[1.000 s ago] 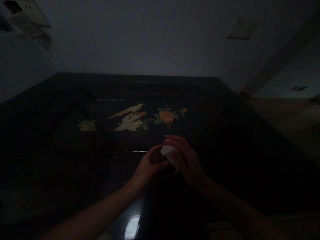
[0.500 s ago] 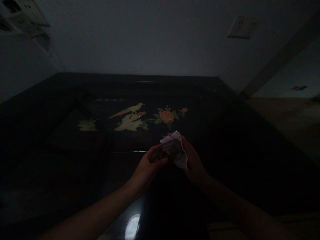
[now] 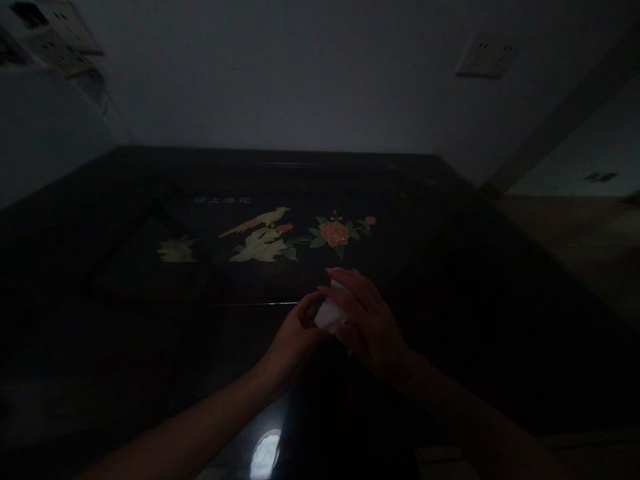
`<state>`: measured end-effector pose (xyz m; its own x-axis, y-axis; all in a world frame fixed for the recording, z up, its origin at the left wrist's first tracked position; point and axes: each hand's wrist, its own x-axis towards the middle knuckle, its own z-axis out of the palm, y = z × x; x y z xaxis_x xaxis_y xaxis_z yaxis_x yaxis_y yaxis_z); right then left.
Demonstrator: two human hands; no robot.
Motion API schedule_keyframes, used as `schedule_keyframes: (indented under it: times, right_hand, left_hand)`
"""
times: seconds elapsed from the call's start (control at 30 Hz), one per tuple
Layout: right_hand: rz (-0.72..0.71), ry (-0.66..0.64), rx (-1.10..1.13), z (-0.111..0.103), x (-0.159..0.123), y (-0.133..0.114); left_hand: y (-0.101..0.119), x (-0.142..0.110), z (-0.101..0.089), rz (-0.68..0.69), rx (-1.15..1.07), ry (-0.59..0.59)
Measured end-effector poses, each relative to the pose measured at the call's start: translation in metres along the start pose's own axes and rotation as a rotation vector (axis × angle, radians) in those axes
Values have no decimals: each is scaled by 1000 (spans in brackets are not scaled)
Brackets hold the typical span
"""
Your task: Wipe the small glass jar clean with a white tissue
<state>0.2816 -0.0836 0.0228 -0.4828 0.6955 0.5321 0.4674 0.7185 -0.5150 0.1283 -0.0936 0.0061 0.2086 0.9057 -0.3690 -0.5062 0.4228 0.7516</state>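
Observation:
In the dim head view, my left hand (image 3: pixel 295 333) curls around a small see-through object, perhaps glass, that is now almost wholly covered. A crumpled white tissue (image 3: pixel 331 316) lies over it. My right hand (image 3: pixel 367 320) grips the tissue from above, its fingers bent across the top and pressing it against the object. Both hands meet above the near part of a glossy black table (image 3: pixel 350 413). The object's exact kind cannot be made out in this light.
Inlaid in the tabletop are a golden bird (image 3: pixel 265 219) and an orange flower (image 3: pixel 334 233). A pale wall (image 3: pixel 280 80) stands behind the table, with a socket plate (image 3: pixel 487 55) at right and more sockets (image 3: pixel 60 40) at left. A bright reflection shows near the front.
My right hand has swung over the top of the see-through object, bringing the tissue across it and hiding it. My left hand has stayed nearly in place.

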Motion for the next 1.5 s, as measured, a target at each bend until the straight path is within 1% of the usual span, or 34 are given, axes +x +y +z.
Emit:
schedule_keyframes:
  times: [0.07,0.13,0.23,0.37,0.47,0.53,0.57,0.67,0.8,0.87,0.93,1.0,1.03,1.1,1.2,1.3,1.37,1.4,1.43,1.5]
  right_hand:
    - [26,15,31,0,1,0]
    - [114,60,126,-1,1,-1]
    - [330,155,342,1,3,0]
    - [652,214,679,8,5,5]
    - [783,249,875,13,4,9]
    - [790,261,898,14,3,9]
    - [761,263,861,14,3,8]
    - [577,244,616,9,2,3]
    - [297,146,292,3,0,-1]
    - [216,104,197,2,-1,0]
    - [192,88,172,1,0,0]
    - [224,104,222,1,1,0]
    - [266,122,270,1,2,0]
    - [399,161,407,2,4,2]
    - [617,201,678,7,5,9]
    - [743,223,919,14,3,16]
    - [775,233,993,16,2,17]
    - [771,239,987,16,2,16]
    - [751,240,952,15,2,14]
    - [674,221,800,11,3,10]
  left_hand:
    - [0,0,0,-5,-4,-15]
    - [1,-1,0,-11,-8,-45]
    - [2,-2,0,-17,-25,-64]
    - [3,-3,0,-36,-47,-53]
    - [3,-2,-1,-22,-54,-70]
    - [2,-1,-1,-15,-52,-74]
    - [2,-1,-1,-15,-48,-72]
    - [1,0,-1,-21,-30,-66]
    - [0,0,-2,-10,13,-50]
    - [0,0,-2,-10,26,-42]
    - [0,-1,-1,-11,27,-48]
    - [2,-1,0,-7,19,-63]
    - [2,-2,0,-9,13,-72]
    - [3,-2,0,-19,7,-81]
    - [2,-1,-1,-26,9,-78]
    - [2,-1,-1,-17,4,-82]
    - [2,-1,-1,-16,3,-82]
    - [2,-1,0,-16,5,-80]
    - [3,-1,0,-19,7,-77]
    - [3,-1,0,-28,10,-66]
